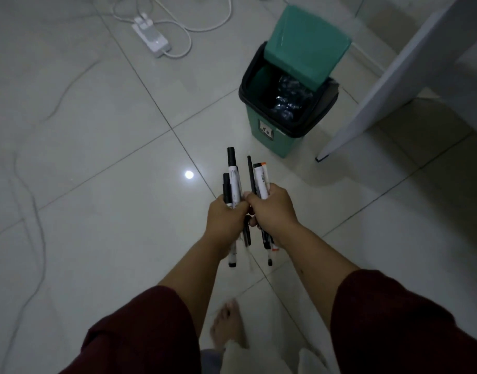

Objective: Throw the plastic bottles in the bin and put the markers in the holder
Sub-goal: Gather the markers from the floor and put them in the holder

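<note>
Left hand (226,217): I clamped it on markers (233,182).
Right hand (273,209): clamped on more markers.
Bin (269,136): one o'clock, lid open.

open tiled floor (97,157) spreads wide on the left and near the middle. far left, a power strip (151,36) and its looping cables (178,25) clutter the ground. on the right, the green bin (269,136) stands lid-up, with a white table leg (367,103) crowding just beside it.
</note>
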